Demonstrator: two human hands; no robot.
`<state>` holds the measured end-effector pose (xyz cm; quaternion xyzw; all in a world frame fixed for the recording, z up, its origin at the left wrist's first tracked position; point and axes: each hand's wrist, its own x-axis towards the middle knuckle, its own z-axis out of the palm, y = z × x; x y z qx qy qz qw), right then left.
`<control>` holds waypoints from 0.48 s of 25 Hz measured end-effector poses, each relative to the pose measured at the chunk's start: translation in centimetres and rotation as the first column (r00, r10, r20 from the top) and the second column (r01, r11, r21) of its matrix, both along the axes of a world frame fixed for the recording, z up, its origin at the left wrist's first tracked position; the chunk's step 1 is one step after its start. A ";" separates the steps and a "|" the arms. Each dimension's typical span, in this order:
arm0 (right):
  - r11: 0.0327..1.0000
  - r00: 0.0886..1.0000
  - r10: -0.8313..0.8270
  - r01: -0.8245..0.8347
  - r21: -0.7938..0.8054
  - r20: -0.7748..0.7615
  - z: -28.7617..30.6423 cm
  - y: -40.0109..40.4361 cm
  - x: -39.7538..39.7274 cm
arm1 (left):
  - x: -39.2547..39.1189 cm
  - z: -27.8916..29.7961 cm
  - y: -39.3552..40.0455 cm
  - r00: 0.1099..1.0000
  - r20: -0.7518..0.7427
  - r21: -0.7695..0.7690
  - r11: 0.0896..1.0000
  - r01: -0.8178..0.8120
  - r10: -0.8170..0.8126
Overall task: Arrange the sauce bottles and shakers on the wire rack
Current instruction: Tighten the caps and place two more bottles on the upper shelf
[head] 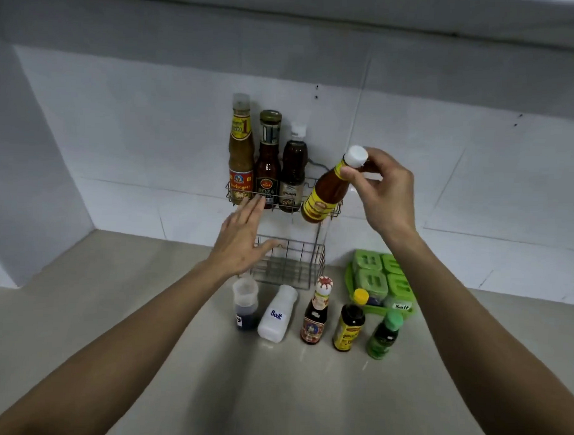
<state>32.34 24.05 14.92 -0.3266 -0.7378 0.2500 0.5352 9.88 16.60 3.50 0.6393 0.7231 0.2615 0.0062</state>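
Observation:
A two-tier wire rack (320,251) hangs on the white wall. Three sauce bottles (267,164) stand on the left part of its upper tier. My right hand (382,188) grips the neck of a white-capped, yellow-labelled sauce bottle (325,194), tilted with its base at the right end of that tier. My left hand (242,238) is open, fingers spread, in front of the rack between the tiers. On the counter below stand a dark shaker (245,302), a white salt shaker (275,314) and three small bottles (348,323). The lower tier holds nothing.
A green tray of green-lidded containers (382,279), one labelled Salt, sits on the counter against the wall, right of the rack. The beige counter (145,310) spreads out in front and to the left.

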 end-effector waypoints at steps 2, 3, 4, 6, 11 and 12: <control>0.994 0.999 -0.044 0.043 0.102 0.005 1.6 2.0 -1.1 | -1.7 0.0 1.9 0.982 -0.175 -0.015 0.997 -0.076 0.072; 0.990 0.998 -0.062 0.059 0.132 0.019 2.0 2.9 -1.6 | -2.2 -0.2 2.6 0.970 -0.226 -0.032 0.994 -0.105 0.095; 0.987 0.996 -0.079 0.072 0.146 0.042 2.1 3.9 -2.2 | -2.6 -0.5 3.3 0.961 -0.254 -0.052 0.990 -0.129 0.112; 0.985 0.991 -0.094 0.078 0.154 0.097 1.9 5.5 -3.1 | -2.7 -1.4 4.0 0.950 -0.277 -0.087 0.981 -0.173 0.143; 0.995 0.985 -0.081 0.070 0.077 0.151 0.7 8.5 -5.1 | -3.1 -3.2 5.0 0.952 -0.257 -0.045 0.982 -0.182 0.165; 0.996 0.985 -0.080 0.072 0.056 0.154 0.6 9.1 -5.5 | -3.1 -3.3 5.1 0.955 -0.250 -0.042 0.983 -0.176 0.160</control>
